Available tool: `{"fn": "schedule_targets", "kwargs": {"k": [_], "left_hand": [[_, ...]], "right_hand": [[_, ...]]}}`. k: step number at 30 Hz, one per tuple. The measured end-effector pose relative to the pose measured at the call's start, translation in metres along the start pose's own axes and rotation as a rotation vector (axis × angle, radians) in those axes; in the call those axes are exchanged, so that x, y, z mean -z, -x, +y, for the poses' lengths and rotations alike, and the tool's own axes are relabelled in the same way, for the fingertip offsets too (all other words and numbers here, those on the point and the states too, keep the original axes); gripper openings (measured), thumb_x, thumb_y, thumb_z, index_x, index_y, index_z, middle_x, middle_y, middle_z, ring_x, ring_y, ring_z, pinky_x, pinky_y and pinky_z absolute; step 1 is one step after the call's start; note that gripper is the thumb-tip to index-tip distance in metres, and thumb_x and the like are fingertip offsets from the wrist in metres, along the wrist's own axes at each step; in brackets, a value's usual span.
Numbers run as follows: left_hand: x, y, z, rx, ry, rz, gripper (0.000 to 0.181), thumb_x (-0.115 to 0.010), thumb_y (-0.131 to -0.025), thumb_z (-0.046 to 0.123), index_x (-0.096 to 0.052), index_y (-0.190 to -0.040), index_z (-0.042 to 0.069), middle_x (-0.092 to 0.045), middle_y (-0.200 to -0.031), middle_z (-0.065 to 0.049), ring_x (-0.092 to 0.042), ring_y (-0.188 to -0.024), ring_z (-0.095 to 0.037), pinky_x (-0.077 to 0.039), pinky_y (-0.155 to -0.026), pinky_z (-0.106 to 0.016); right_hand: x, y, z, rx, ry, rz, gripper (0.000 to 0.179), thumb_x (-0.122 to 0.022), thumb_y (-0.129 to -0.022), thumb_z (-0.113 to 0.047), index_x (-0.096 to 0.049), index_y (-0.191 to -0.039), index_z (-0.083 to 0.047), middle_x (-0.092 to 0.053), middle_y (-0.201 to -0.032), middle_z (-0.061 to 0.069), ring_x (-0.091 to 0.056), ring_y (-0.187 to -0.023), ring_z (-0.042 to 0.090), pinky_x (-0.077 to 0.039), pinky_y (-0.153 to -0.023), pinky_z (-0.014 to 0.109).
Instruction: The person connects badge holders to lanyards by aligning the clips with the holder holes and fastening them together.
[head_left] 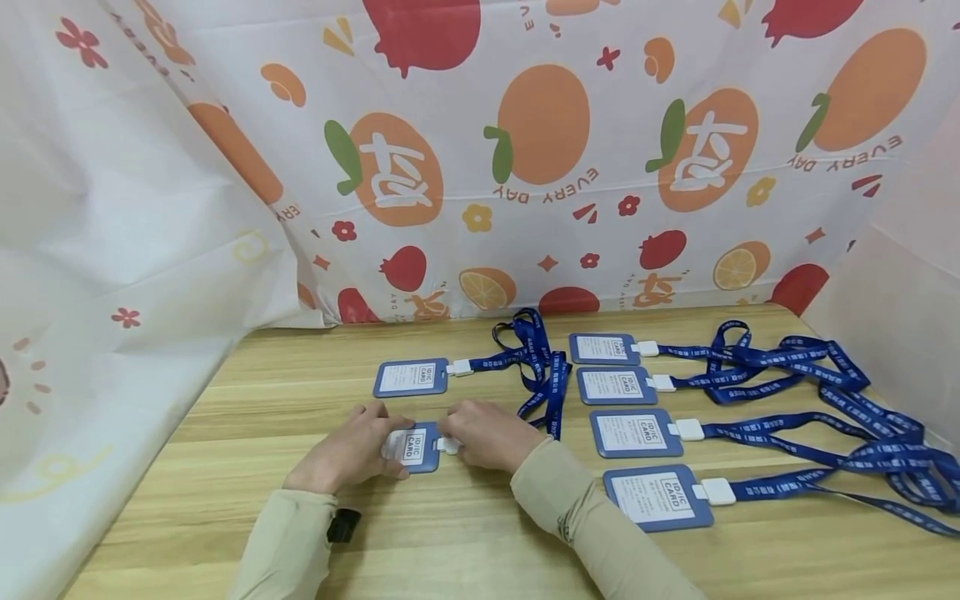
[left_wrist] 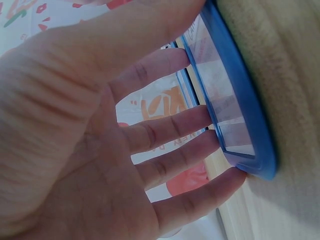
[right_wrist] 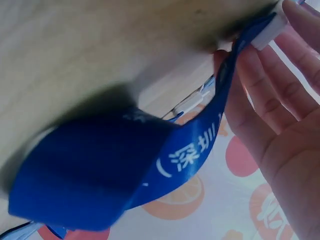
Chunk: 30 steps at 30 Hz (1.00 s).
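A blue ID card holder (head_left: 425, 448) lies on the wooden table, between my two hands. My left hand (head_left: 348, 450) holds it by its long edges, thumb on the near side and fingers on the far side. In the left wrist view, the fingertips touch the rim of the card holder (left_wrist: 262, 135). At the other end, my right hand (head_left: 483, 433) pinches the white clip (head_left: 447, 446) joining holder and lanyard. The right wrist view shows the blue lanyard (right_wrist: 192, 155) twisting down from the clip (right_wrist: 270, 32) beside my fingers.
Another blue card holder (head_left: 411, 378) with its lanyard lies just behind. On the right, several card holders (head_left: 639, 433) form a column, their blue lanyards (head_left: 795, 454) tangled toward the right edge. A fruit-print cloth (head_left: 480, 225) hangs behind the table.
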<state>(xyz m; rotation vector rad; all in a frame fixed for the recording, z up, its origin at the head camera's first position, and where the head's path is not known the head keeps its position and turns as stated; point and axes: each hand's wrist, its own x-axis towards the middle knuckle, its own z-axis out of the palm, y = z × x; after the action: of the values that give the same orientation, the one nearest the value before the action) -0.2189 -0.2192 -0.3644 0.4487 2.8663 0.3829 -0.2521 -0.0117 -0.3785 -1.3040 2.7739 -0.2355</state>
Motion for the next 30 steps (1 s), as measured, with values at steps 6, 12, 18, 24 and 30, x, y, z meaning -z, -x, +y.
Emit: {"fn": "schedule_targets", "kwargs": {"k": [6,12,18,24,30], "left_hand": [[-0.0002,0.0007,-0.0001,-0.008,0.007,0.008,0.064,-0.09,-0.074,0.023,-0.067,-0.132,0.006,-0.054,-0.109,-0.011,-0.048,-0.098,-0.027,-0.05,-0.087,-0.047],[0.0003,0.0011,-0.0003,-0.008,0.013,0.007,0.064,-0.09,-0.075,0.023,-0.067,-0.132,0.006,-0.054,-0.11,-0.01,-0.048,-0.098,-0.027,-0.05,-0.087,-0.048],[0.0011,-0.0005,-0.0001,0.002,0.005,-0.003,0.063,-0.09,-0.075,0.024,-0.067,-0.132,0.007,-0.055,-0.11,-0.011,-0.048,-0.098,-0.027,-0.05,-0.087,-0.047],[0.0007,-0.0007,-0.0003,-0.001,-0.001,-0.003,0.063,-0.09,-0.075,0.023,-0.068,-0.131,0.007,-0.055,-0.109,-0.01,-0.048,-0.097,-0.027,-0.05,-0.086,-0.047],[0.0006,-0.0006,-0.0002,0.002,-0.001,-0.002,0.062,-0.091,-0.075,0.023,-0.068,-0.131,0.007,-0.055,-0.108,-0.011,-0.048,-0.097,-0.027,-0.05,-0.085,-0.047]], "right_hand": [[0.0007,0.002,0.0011,-0.009,0.024,0.005,0.034,-0.077,-0.089,-0.002,-0.075,-0.121,-0.013,-0.072,-0.116,0.003,-0.068,-0.104,0.013,-0.052,-0.09,0.022],[0.0007,0.0024,0.0015,0.011,0.046,0.019,0.031,-0.078,-0.09,-0.005,-0.075,-0.119,-0.015,-0.073,-0.114,0.002,-0.068,-0.102,0.011,-0.052,-0.089,0.02],[0.0006,0.0025,0.0013,0.017,0.055,0.013,0.029,-0.078,-0.09,-0.008,-0.076,-0.118,-0.016,-0.072,-0.113,0.001,-0.067,-0.099,0.011,-0.052,-0.089,0.021],[0.0002,0.002,0.0013,0.019,0.042,0.004,0.029,-0.078,-0.09,-0.008,-0.077,-0.117,-0.016,-0.072,-0.111,0.001,-0.066,-0.097,0.009,-0.052,-0.088,0.02],[0.0003,0.0016,0.0013,0.027,0.042,0.012,0.027,-0.078,-0.09,-0.006,-0.078,-0.115,-0.015,-0.072,-0.108,0.0,-0.065,-0.094,0.008,-0.051,-0.086,0.019]]}}
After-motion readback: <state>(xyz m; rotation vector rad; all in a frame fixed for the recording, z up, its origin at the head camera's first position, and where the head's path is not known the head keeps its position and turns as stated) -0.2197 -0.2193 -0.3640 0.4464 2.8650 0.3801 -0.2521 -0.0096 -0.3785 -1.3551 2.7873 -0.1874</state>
